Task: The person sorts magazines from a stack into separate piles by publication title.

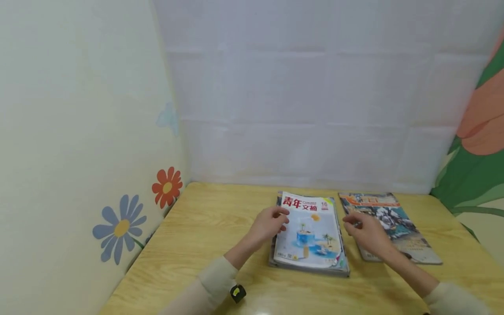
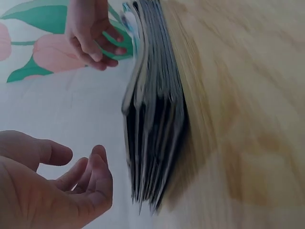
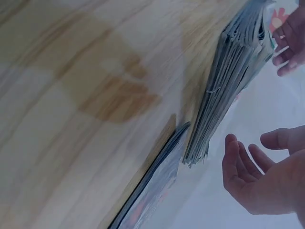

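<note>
A stack of several magazines (image 1: 309,236) lies on the wooden table, its top cover white and blue with red lettering. At the stack's left edge is my left hand (image 1: 269,225), fingers loosely bent and nothing between them. My right hand (image 1: 367,232) hovers between the stack and a separate magazine (image 1: 401,227) to the right, its fingers also loosely curved and empty. In the left wrist view the stack's spines (image 2: 152,109) show from the side, with a gap between them and the left fingers. The right wrist view shows the stack's page edges (image 3: 233,71) beyond the right fingers.
The wooden table (image 1: 204,218) meets a white sheet (image 1: 307,109) at its back edge. A painted wall (image 1: 98,109) with flowers stands along the left, and another painted wall (image 1: 484,175) along the right. A small dark object (image 1: 237,293) is by the left sleeve.
</note>
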Action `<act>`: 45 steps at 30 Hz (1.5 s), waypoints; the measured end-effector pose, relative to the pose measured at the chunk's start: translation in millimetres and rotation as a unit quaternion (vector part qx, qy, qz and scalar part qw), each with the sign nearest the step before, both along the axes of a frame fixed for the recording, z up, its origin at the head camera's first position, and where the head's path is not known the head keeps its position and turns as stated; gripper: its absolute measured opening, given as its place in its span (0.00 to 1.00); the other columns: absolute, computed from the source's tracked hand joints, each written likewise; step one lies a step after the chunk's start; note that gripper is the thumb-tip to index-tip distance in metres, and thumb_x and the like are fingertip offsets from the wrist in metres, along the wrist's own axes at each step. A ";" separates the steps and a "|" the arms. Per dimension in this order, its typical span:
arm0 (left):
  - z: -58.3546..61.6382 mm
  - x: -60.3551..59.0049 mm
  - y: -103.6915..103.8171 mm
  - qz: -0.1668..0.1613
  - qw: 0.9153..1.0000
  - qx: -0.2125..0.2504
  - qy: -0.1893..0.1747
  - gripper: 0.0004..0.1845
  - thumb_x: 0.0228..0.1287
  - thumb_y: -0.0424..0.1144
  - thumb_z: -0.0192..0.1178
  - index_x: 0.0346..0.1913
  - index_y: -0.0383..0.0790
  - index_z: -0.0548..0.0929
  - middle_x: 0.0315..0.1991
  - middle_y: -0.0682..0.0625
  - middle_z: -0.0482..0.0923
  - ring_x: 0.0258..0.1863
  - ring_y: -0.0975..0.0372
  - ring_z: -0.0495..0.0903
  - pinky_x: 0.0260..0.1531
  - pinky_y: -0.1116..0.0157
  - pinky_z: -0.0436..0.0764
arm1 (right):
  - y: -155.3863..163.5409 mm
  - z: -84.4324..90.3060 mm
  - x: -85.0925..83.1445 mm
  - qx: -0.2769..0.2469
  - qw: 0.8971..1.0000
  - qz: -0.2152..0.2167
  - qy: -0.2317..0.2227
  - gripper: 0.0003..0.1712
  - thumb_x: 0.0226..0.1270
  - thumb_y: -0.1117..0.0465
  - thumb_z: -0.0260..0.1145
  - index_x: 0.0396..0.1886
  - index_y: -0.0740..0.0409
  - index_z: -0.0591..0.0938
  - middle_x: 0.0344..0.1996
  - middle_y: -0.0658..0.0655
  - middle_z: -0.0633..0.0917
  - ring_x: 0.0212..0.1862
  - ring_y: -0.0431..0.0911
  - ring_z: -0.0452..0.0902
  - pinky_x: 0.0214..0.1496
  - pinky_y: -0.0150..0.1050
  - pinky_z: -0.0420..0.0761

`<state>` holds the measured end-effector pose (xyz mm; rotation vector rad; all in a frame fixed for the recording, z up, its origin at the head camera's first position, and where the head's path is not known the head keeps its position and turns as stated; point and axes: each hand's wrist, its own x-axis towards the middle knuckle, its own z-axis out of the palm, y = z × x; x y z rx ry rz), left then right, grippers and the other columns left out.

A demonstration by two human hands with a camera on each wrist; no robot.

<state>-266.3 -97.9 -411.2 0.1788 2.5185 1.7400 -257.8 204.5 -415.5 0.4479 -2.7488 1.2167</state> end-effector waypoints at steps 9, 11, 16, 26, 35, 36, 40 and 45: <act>3.8 -4.6 -18.9 0.007 0.991 -0.133 0.022 0.20 0.73 0.33 0.57 0.63 0.28 0.77 0.46 0.40 0.81 0.31 0.56 0.83 0.27 0.61 0.83 | -9.4 3.4 -9.8 0.023 0.999 -0.012 -0.026 0.16 0.73 0.62 0.65 0.55 0.66 0.83 0.47 0.61 0.86 0.45 0.53 0.82 0.40 0.46 0.83; 2.8 -4.8 -19.6 0.003 0.990 -0.140 0.011 0.20 0.71 0.31 0.59 0.62 0.26 0.77 0.45 0.39 0.82 0.28 0.56 0.83 0.28 0.61 0.83 | -10.1 3.7 -11.5 0.034 0.999 0.005 -0.031 0.17 0.72 0.62 0.66 0.56 0.66 0.82 0.47 0.60 0.85 0.46 0.54 0.81 0.40 0.47 0.83; -1.8 -4.3 -18.9 -0.004 0.993 -0.112 -0.028 0.19 0.66 0.28 0.62 0.59 0.24 0.79 0.42 0.39 0.81 0.27 0.56 0.83 0.28 0.61 0.84 | -13.1 6.8 -14.0 0.043 0.996 0.035 -0.066 0.21 0.70 0.62 0.68 0.58 0.69 0.81 0.47 0.64 0.83 0.43 0.55 0.81 0.36 0.46 0.83; -7.8 -7.6 -17.6 -0.005 0.996 -0.058 -0.075 0.08 0.68 0.29 0.60 0.45 0.27 0.85 0.35 0.42 0.81 0.30 0.56 0.83 0.29 0.62 0.85 | -13.8 4.4 -18.8 0.102 0.983 0.049 -0.146 0.32 0.66 0.58 0.71 0.61 0.78 0.75 0.42 0.64 0.84 0.34 0.49 0.83 0.40 0.50 0.84; -11.2 -15.3 -16.5 0.010 0.995 0.005 -0.101 0.16 0.67 0.29 0.63 0.55 0.24 0.82 0.39 0.40 0.82 0.32 0.56 0.83 0.33 0.62 0.85 | -8.7 1.4 -20.7 0.046 0.983 0.052 -0.172 0.17 0.65 0.62 0.73 0.42 0.73 0.81 0.29 0.57 0.83 0.28 0.46 0.79 0.33 0.44 0.80; -11.6 -15.3 -16.1 0.007 0.994 0.017 -0.106 0.17 0.67 0.29 0.63 0.56 0.24 0.81 0.40 0.39 0.82 0.33 0.56 0.84 0.34 0.61 0.85 | -8.7 0.5 -21.0 0.039 0.982 0.057 -0.177 0.16 0.65 0.62 0.72 0.39 0.72 0.80 0.25 0.56 0.81 0.26 0.46 0.77 0.30 0.42 0.77; -14.6 -14.1 -14.9 -0.015 0.992 0.057 -0.116 0.23 0.66 0.31 0.65 0.61 0.23 0.76 0.45 0.38 0.81 0.39 0.52 0.84 0.39 0.58 0.86 | -9.6 -3.1 -21.6 0.034 0.983 0.050 -0.175 0.18 0.65 0.63 0.72 0.45 0.75 0.81 0.27 0.55 0.82 0.27 0.46 0.78 0.31 0.43 0.79; -19.4 -14.8 -10.7 -0.051 0.987 0.090 -0.120 0.27 0.65 0.32 0.66 0.64 0.27 0.70 0.51 0.37 0.77 0.43 0.50 0.84 0.39 0.55 0.86 | -8.6 -6.3 -23.6 0.026 0.982 0.028 -0.184 0.26 0.66 0.64 0.70 0.57 0.80 0.77 0.36 0.58 0.84 0.33 0.48 0.83 0.38 0.47 0.84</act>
